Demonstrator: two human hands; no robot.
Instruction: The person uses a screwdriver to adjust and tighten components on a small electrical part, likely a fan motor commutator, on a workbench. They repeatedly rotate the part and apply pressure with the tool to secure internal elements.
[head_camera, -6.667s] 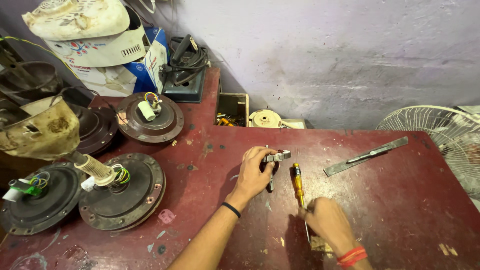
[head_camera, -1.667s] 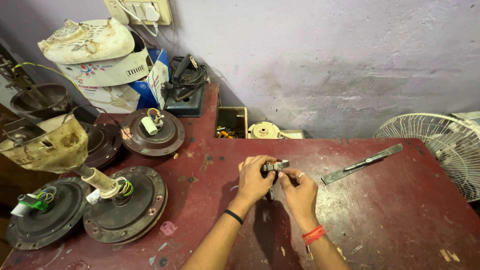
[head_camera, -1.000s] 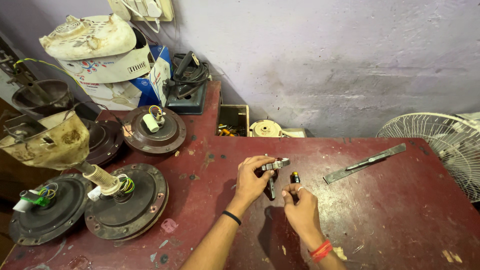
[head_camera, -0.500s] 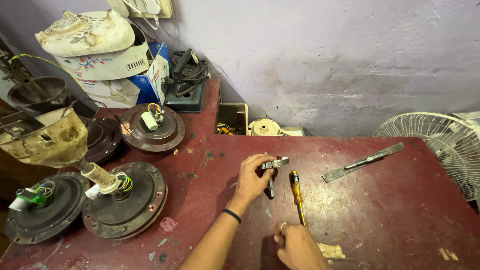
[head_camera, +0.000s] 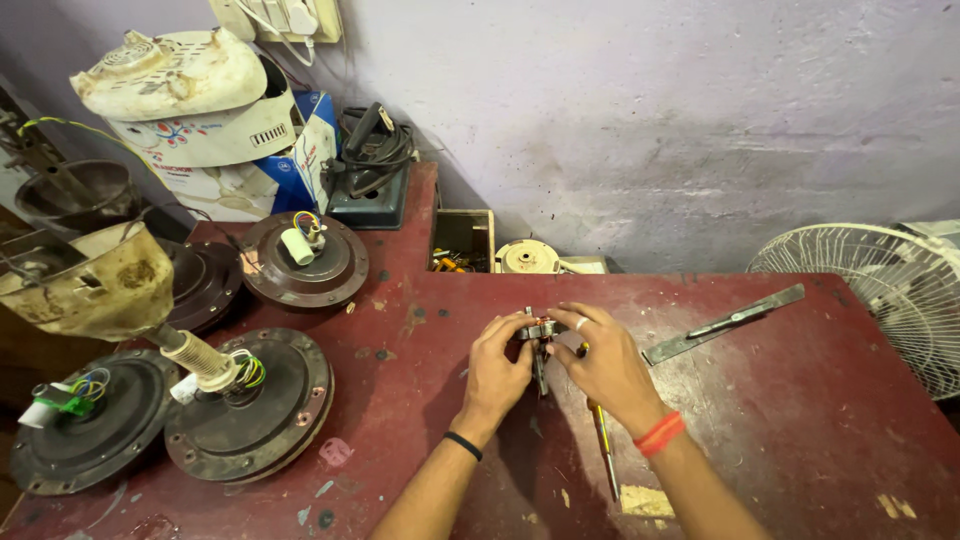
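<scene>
Fingertips of both hands, left hand (head_camera: 497, 362) and right hand (head_camera: 604, 360), pinch one small metal part (head_camera: 538, 329) between them just above the tabletop (head_camera: 800, 420); it could slip free, and the screwdriver (head_camera: 601, 440) under the right wrist might get knocked.

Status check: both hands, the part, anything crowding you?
Left hand and right hand both pinching small metal part. Screwdriver lying under right hand. Metal bar off right, apart.

Left: blocked by dark round metal fan motors (head_camera: 250, 405).
Right: open red table (head_camera: 800, 420), crossed by flat grey metal bar (head_camera: 722, 324).
</scene>
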